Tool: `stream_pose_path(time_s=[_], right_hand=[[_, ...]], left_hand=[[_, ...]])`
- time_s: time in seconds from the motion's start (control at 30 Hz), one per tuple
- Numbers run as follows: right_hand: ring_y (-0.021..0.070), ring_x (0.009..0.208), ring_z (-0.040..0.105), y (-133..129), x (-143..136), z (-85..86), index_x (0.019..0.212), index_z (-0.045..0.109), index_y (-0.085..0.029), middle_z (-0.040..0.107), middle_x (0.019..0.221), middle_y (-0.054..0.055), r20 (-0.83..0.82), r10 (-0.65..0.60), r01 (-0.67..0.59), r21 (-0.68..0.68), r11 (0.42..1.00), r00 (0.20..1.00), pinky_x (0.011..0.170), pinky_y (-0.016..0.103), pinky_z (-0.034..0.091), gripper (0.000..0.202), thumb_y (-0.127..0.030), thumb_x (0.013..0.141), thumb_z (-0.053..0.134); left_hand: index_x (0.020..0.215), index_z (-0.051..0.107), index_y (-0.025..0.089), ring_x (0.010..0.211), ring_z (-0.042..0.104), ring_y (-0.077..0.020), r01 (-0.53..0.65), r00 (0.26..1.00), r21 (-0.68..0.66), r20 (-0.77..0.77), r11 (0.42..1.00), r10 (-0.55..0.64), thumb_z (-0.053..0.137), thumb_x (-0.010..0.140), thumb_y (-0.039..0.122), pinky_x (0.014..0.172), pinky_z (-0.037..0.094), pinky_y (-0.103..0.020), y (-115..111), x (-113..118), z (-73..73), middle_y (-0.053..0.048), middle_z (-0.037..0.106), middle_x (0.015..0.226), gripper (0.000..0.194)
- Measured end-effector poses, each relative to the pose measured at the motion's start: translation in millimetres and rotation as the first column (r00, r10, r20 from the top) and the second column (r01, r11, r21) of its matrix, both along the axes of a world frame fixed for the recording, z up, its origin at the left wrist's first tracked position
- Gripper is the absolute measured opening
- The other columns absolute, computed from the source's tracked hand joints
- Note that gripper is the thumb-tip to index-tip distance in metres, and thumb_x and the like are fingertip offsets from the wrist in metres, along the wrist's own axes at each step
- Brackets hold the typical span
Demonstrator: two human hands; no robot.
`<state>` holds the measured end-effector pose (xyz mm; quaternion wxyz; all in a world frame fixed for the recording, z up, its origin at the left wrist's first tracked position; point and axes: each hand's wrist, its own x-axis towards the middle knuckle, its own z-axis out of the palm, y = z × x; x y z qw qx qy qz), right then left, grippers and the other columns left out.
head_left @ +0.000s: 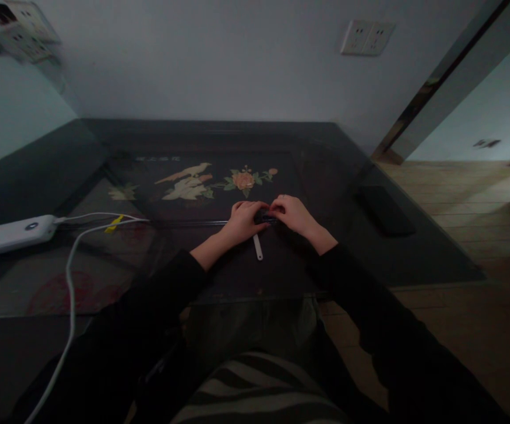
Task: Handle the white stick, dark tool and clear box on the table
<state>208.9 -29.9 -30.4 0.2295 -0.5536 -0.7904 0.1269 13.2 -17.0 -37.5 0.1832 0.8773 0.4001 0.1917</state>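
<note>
Close together over the dark tabletop [219, 271], my left hand [245, 219] and my right hand [294, 213] meet at a small dark object [269, 218]. Fingers of both hands are curled around it, the left from its near left side, the right pinching at its right end. Its kind is mostly hidden by the fingers and the dim light. A thin white strip with a hole near its lower end [258, 247] lies just below my left hand, its upper end hidden under the fingers.
A white power strip [25, 232] with a white cable [70, 277] and a yellow tag [114, 224] is at the left. A flat black rectangular object [385, 211] lies on the right side. Wall sockets [367, 37] are above the table's back edge.
</note>
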Motion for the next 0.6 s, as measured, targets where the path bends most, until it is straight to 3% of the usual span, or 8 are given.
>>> stream_pose_path(time_s=[0.2,0.6], right_hand=[[0.0183,0.082,0.056,0.6,1.1,1.5,0.084,0.076,-0.015,0.064,0.081,0.005,0.057,-0.007,0.007,0.006,1.0,0.998,0.075,0.029,0.037,0.01,-0.021,0.09,0.069],[0.0198,0.085,0.056,0.5,3.7,1.6,0.084,0.078,-0.017,0.064,0.082,0.005,0.036,0.023,-0.023,-0.005,1.0,0.999,0.078,0.031,0.038,0.012,-0.014,0.089,0.067]], left_hand=[[0.121,0.061,0.024,0.125,0.059,-0.0272,-0.008,1.0,-0.001,0.002,1.0,0.008,0.074,0.084,0.028,0.116,0.031,-0.048,-0.2,0.3,-0.3,-0.006,0.071,0.124,0.04],[0.121,0.061,0.026,0.121,0.061,-0.0268,-0.002,1.0,0.011,0.009,1.0,0.001,0.073,0.085,0.03,0.115,0.031,-0.048,0.2,-0.4,-1.9,-0.005,0.072,0.121,0.038]])
